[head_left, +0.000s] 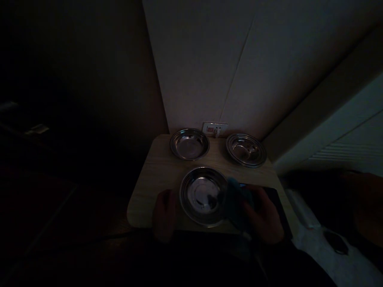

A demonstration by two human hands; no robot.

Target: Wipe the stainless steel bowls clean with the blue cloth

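A shiny round metal plate (202,194) lies near the front of a small wooden-topped table (146,189). My right hand (265,217) is closed around a blue cloth (237,201), which overlaps the plate's right rim. Just left of the plate is my left hand (164,215), its fingers curled in and a narrow gap between it and the rim. Nothing shows in that hand, though the picture there is dark and a little blurred.
Another metal plate (190,144) rests at the table's back left, and a stack of metal plates (245,150) at the back right. Behind them is a wall socket (214,128) with a plug. A dark flat object (273,196) lies by my right hand.
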